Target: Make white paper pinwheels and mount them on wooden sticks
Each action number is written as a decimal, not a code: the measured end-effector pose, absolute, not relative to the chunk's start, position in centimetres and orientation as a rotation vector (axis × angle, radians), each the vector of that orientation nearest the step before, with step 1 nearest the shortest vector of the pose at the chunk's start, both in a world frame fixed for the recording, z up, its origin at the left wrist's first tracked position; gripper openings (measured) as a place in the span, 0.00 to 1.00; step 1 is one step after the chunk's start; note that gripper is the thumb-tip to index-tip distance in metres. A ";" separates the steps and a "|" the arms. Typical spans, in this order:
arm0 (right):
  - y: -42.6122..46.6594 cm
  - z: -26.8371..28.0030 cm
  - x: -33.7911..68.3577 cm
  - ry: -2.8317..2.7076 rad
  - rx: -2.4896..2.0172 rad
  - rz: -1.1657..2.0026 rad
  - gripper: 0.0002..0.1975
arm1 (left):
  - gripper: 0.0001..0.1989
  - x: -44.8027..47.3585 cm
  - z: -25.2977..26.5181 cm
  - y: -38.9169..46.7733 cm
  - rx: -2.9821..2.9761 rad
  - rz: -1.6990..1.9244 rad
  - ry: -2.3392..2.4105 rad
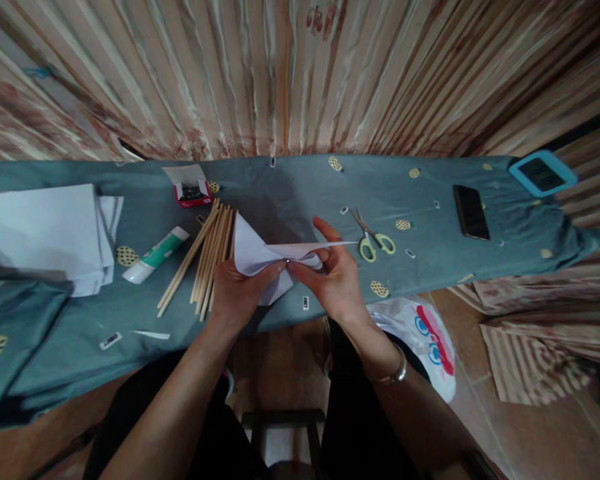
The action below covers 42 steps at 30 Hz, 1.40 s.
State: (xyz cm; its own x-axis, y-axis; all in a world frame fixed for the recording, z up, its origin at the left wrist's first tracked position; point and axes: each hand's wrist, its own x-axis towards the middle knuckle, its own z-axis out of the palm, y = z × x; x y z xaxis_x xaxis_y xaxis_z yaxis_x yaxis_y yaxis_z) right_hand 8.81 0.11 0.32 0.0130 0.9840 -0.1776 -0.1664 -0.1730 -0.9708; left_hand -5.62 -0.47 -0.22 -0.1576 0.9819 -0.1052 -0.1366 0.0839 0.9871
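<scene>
A sheet of white paper [250, 250], its corners folded in toward the middle like a pinwheel, is held over the near edge of the table. My left hand [237, 290] pinches it from the left, thumb pressed at the middle. From the right, my right hand [335, 280] grips the same paper, its thumb tip meeting the left thumb and its index finger raised. A tiny shiny dot, perhaps a pin head, shows between the thumbs. Wooden sticks [215, 257] lie just left of the paper. Scissors [373, 240] with light green handles rest right of my right hand.
On the blue-green cloth [300, 193] lie a glue stick [156, 255], an opened red box [193, 193], stacked white paper [45, 233], a paper strip [151, 335], a phone [472, 212] and a blue-framed device [543, 173]. A curtain hangs behind. A plastic bag [415, 333] is below the right edge.
</scene>
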 end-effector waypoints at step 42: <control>0.5 0.5 9.3 -1.045 -1.254 1.412 0.41 | 0.12 -5.7 0.1 -0.5 0.944 1.276 1.306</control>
State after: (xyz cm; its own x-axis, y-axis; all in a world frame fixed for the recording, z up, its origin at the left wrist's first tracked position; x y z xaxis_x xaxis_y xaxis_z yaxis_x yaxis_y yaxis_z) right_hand 9.33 0.52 0.51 -0.0300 0.9818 -0.1877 -0.1075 -0.1898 -0.9759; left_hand -5.70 -0.47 0.14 -0.1561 0.9772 -0.1442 -0.1214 0.1259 0.9846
